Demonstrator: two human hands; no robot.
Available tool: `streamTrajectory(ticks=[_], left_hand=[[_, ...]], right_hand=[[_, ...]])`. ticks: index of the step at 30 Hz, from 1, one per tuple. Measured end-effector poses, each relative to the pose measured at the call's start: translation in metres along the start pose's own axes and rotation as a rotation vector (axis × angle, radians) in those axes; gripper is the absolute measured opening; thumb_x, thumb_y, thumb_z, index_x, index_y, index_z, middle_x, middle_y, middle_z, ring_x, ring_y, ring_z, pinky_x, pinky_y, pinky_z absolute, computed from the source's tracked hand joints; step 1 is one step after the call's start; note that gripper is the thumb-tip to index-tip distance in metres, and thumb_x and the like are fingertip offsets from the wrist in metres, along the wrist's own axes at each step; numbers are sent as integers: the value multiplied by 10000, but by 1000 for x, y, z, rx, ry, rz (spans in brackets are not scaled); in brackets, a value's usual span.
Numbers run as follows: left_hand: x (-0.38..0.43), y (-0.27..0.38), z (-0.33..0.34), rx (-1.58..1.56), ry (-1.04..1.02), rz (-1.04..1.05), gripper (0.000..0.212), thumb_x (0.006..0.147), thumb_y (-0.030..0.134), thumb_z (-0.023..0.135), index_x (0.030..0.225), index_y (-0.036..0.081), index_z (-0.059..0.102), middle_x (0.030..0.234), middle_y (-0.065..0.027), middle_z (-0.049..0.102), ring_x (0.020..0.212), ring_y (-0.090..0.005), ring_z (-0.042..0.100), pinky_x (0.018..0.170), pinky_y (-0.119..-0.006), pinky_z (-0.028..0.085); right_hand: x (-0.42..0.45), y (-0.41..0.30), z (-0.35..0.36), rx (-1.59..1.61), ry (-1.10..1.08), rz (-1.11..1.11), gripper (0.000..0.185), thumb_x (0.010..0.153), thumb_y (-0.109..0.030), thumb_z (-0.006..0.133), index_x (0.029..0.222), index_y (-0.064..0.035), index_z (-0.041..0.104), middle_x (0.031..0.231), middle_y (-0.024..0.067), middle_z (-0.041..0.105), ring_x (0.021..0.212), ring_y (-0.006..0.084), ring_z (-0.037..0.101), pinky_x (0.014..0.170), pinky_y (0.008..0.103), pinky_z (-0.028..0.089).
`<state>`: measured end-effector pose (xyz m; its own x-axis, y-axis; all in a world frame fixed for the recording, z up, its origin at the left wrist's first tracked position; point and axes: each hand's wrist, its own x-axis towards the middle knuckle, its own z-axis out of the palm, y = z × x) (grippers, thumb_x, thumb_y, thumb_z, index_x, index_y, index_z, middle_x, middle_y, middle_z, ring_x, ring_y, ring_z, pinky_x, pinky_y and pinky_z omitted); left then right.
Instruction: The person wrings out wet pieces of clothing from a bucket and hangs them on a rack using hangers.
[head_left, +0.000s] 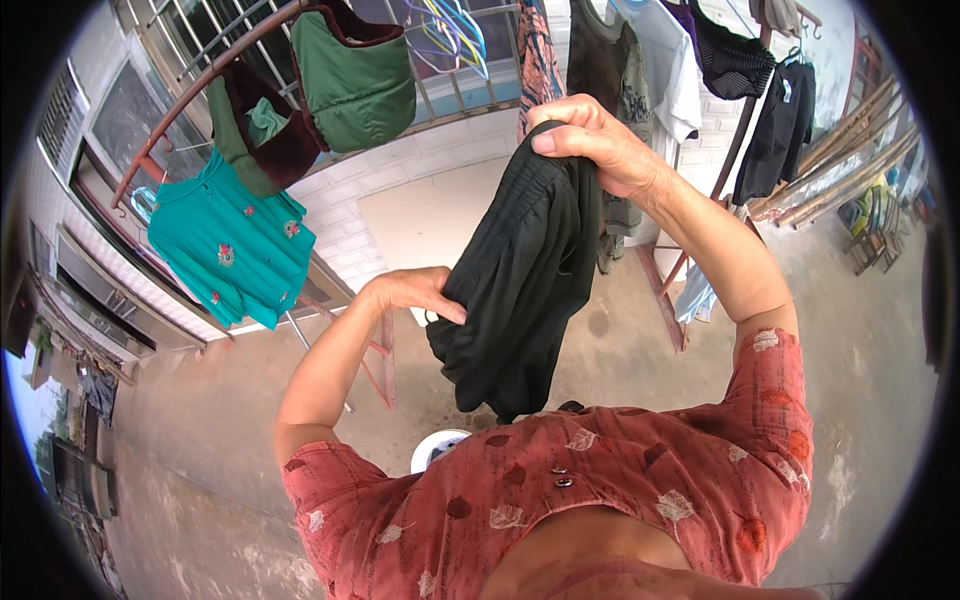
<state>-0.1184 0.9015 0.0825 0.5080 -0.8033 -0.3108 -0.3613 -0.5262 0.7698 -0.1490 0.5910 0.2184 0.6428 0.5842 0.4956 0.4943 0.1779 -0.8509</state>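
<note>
A black garment with a gathered elastic waistband, likely trousers (517, 285), hangs stretched between my hands in front of my chest. My right hand (592, 142) is raised and pinches one end of the waistband between thumb and fingers. Lower down, my left hand (424, 292) grips the other end, its fingers partly hidden behind the cloth. The fabric drops in loose folds toward my body. Below it, a white bucket (420, 450) with dark cloth in it shows partly past my shirt.
A rusty metal clothes rail (202, 82) carries a teal top (232, 247), green padded pieces (352, 82) and several plastic hangers (450, 34). To the right hang a camouflage garment (604, 67), a white shirt (667, 75) and black clothing (780, 127). Bamboo poles (840, 165) lean at far right.
</note>
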Motion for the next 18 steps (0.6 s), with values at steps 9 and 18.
streamTrajectory(ticks=[9, 18], left_hand=[[-42, 35, -26, 439, 85, -153, 324, 789, 250, 750, 997, 12, 678, 778, -7, 648, 792, -96, 551, 756, -271, 459], [7, 153, -160, -143, 1151, 424, 161, 910, 136, 607, 1051, 59, 612, 857, -32, 654, 716, -77, 606, 614, -202, 481]], right_hand=[[-50, 25, -36, -484, -39, 71, 384, 887, -212, 674, 693, -24, 401, 655, -35, 346, 674, 53, 333, 603, 263, 309], [-91, -5, -29, -465, 210, -185, 245, 774, -104, 653, 670, 9, 462, 591, 17, 381, 577, 75, 351, 521, 263, 289]])
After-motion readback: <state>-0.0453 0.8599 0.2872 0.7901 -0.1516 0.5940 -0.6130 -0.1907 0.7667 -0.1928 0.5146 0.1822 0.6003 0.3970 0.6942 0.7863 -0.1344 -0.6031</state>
